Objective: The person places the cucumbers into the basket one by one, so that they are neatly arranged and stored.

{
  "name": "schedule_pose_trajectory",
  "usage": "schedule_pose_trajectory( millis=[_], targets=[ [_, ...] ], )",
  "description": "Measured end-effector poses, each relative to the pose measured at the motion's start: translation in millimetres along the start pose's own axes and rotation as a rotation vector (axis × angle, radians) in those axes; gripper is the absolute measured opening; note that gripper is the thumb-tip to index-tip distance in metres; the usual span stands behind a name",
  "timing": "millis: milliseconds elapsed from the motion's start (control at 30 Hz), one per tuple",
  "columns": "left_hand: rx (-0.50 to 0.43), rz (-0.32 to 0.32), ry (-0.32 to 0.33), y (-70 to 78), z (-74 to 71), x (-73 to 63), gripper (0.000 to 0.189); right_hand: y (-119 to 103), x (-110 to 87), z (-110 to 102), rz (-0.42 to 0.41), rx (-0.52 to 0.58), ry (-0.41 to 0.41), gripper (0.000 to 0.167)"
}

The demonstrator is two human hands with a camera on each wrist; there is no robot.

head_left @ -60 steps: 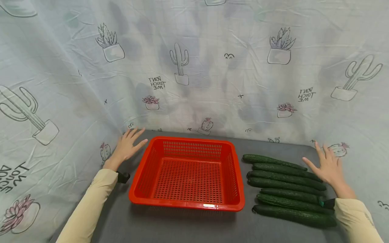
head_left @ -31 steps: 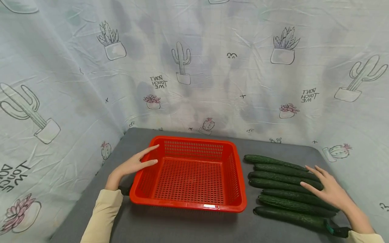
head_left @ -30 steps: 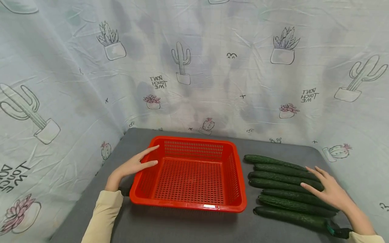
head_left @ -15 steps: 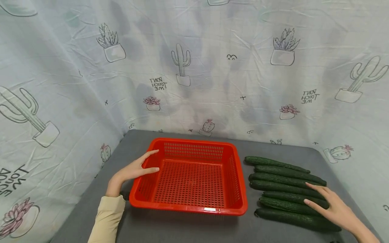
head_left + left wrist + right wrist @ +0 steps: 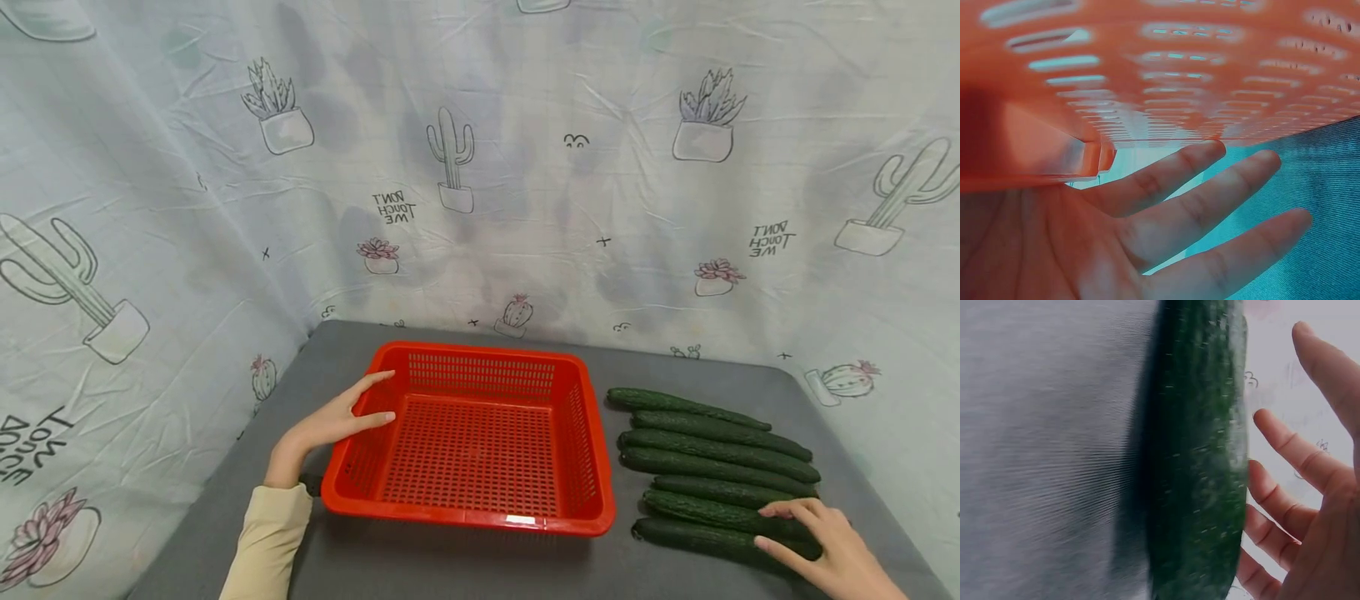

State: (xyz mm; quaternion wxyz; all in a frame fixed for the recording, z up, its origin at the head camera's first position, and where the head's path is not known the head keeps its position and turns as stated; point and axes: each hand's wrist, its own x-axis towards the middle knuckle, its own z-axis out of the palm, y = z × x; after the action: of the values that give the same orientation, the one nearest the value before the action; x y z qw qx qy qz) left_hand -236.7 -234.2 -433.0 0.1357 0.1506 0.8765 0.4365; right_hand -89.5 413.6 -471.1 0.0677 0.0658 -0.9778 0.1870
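Note:
A red plastic basket (image 5: 450,513) with slotted walls stands on the grey table, nothing inside it. My left hand (image 5: 330,423) rests at its left rim, thumb and forefinger reaching over the edge. In the left wrist view, three fairly straight fingers (image 5: 1210,215) of this hand lie beneath the rim, outside the slotted wall (image 5: 1029,137). Several dark green cucumbers lie side by side right of the basket. Over the right end of the nearest cucumber (image 5: 697,537) hovers my right hand (image 5: 832,542), fingers spread and slightly bent. In the right wrist view the fingers stand beside the cucumber (image 5: 1200,444), gripping nothing.
Behind the grey table (image 5: 637,575) hangs a pale curtain (image 5: 525,167) printed with cacti, which also encloses both sides. The farthest cucumber (image 5: 686,407) lies at a slant, its left end close to the basket's right wall.
My left hand has come down from the far left onto the basket's rim. My right hand has moved nearer and lower, from beyond the cucumbers' right ends to the nearest cucumber.

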Motion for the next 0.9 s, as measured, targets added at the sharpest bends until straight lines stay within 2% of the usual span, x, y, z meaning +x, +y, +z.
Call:
schedule_pose_trajectory(
  millis=[133, 267, 333, 500, 733, 800, 900],
  targets=[
    [-0.015, -0.001, -0.004, -0.9, 0.3, -0.7, 0.073, 4, -7.4, 4, 0.033, -0.034, -0.053, 0.027],
    [-0.008, 0.002, -0.001, -2.0, 0.6, -1.3, 0.073, 4, -11.2, 7, 0.084, -0.068, -0.124, 0.032],
    [-0.002, 0.003, 0.002, -2.5, 0.9, -1.3, 0.073, 4, -11.9, 9, 0.096, -0.081, -0.135, 0.036],
    [0.014, 0.024, 0.01, -3.6, 0.9, -1.0, 0.073, 4, -14.8, 12, 0.075, -0.086, -0.096, 0.043],
    [0.008, 0.047, 0.011, -1.7, -1.2, 0.0, 0.072, 3, -16.1, 21, -0.032, -0.088, 0.054, 0.04],
    [0.006, 0.05, 0.009, -0.4, -1.6, 0.6, 0.072, 2, -15.7, 23, -0.04, -0.114, 0.058, 0.039],
    [0.003, 0.05, 0.009, 1.1, -2.0, 1.2, 0.072, 1, -15.8, 22, -0.043, -0.161, 0.02, 0.038]
  ],
)
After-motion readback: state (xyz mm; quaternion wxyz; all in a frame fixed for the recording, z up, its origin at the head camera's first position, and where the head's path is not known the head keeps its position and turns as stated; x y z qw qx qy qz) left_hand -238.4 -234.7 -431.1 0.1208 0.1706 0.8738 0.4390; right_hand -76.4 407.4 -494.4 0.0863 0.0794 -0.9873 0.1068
